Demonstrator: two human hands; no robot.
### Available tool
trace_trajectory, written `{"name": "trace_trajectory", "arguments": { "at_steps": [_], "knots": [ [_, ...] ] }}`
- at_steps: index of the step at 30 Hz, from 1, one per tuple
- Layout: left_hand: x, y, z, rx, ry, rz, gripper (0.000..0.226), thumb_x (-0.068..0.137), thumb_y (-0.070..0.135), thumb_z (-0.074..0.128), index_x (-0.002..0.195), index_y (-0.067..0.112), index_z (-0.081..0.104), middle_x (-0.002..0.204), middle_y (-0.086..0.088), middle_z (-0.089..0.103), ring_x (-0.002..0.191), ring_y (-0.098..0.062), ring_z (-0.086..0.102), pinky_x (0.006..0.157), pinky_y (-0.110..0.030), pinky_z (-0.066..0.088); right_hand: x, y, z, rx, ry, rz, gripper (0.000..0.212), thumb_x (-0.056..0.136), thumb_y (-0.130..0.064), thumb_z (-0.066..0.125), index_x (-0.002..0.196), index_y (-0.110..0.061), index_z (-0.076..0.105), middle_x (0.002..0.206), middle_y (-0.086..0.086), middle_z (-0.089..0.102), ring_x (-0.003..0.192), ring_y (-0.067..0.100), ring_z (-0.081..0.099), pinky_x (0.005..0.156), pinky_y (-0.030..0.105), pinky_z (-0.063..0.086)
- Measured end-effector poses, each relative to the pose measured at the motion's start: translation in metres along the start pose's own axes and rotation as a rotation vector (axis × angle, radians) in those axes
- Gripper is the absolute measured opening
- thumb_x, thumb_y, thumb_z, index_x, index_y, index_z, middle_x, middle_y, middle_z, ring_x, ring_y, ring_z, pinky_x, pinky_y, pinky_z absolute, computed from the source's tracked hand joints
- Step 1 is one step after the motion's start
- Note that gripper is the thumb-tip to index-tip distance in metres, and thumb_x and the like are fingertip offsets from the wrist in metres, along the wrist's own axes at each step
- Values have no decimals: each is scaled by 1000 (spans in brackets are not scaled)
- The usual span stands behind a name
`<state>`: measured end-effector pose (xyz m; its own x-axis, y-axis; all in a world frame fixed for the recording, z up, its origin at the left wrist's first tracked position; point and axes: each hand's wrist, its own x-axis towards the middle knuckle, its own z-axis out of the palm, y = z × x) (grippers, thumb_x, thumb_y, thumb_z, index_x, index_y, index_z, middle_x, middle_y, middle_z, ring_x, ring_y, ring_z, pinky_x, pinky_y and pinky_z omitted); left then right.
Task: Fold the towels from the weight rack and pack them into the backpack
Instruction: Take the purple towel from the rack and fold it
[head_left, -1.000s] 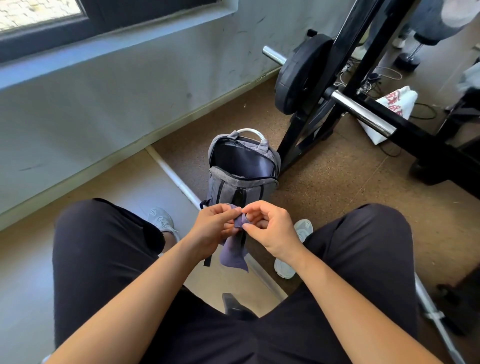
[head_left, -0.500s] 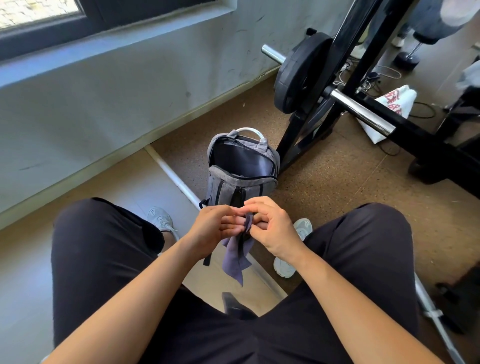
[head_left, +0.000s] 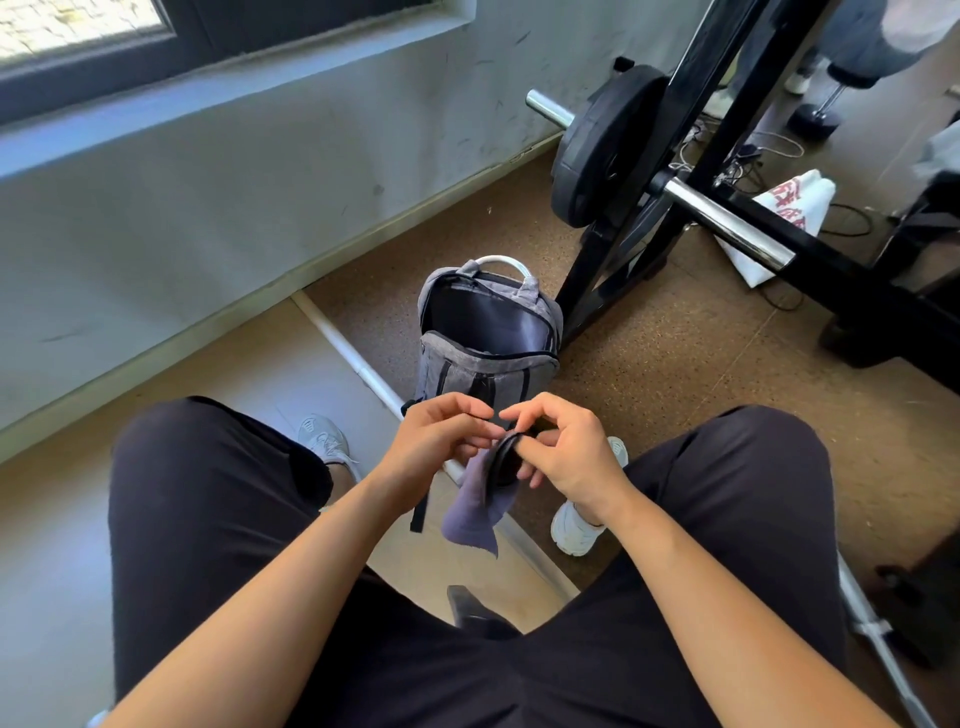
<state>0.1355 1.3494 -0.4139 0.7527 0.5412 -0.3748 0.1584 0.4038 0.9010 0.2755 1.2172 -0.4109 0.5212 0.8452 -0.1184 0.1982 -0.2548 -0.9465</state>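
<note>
the towel (head_left: 470, 512), small and purple, hangs between your knees, just in front of the open backpack (head_left: 483, 364) standing on the floor. your left hand (head_left: 434, 441) pinches its top edge; your right hand (head_left: 566, 452) curls its fingers round a black loop (head_left: 501, 462) against the cloth, perhaps a band, though it's hard to tell. the weight rack (head_left: 727, 156) stands beyond the backpack, to the right.

Open backpack (head_left: 483, 371) mouth faced upward, unobstructed from above; rack leg (head_left: 608, 260) and weight plate (head_left: 597, 150) crowded its right side; floor (head_left: 374, 280) lay open to its left.
</note>
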Motion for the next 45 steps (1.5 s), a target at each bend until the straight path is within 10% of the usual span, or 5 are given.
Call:
{"name": "trace_trajectory", "arguments": {
  "at_steps": [10, 26, 45],
  "knots": [
    [8, -35, 6, 692, 85, 343, 27, 78, 18, 82, 79, 35, 60, 69, 18, 64, 65, -3, 62, 62, -26, 55, 2, -10, -9, 86, 104, -18, 15, 89, 4, 69, 92, 2, 55, 68, 13, 65, 53, 25, 66, 47, 30, 55],
    [9, -41, 11, 878, 181, 673, 11, 83, 19, 74, 92, 20, 81, 108, 6, 77, 96, -8, 71, 80, -26, 58, 3, -16, -25, 67, 278, -110, 9, 90, -3, 71, 97, -8, 70, 63, 1, 70, 53, 19, 67, 50, 29, 54],
    [33, -57, -2, 1141, 4, 452, 39, 98, 40, 50, 77, 13, 69, 92, 6, 54, 80, -14, 53, 68, -32, 43, 7, -19, -32, 138, 370, -147, 5, 90, 1, 66, 93, -3, 66, 70, 3, 67, 59, 12, 64, 56, 25, 51]
  ]
}}
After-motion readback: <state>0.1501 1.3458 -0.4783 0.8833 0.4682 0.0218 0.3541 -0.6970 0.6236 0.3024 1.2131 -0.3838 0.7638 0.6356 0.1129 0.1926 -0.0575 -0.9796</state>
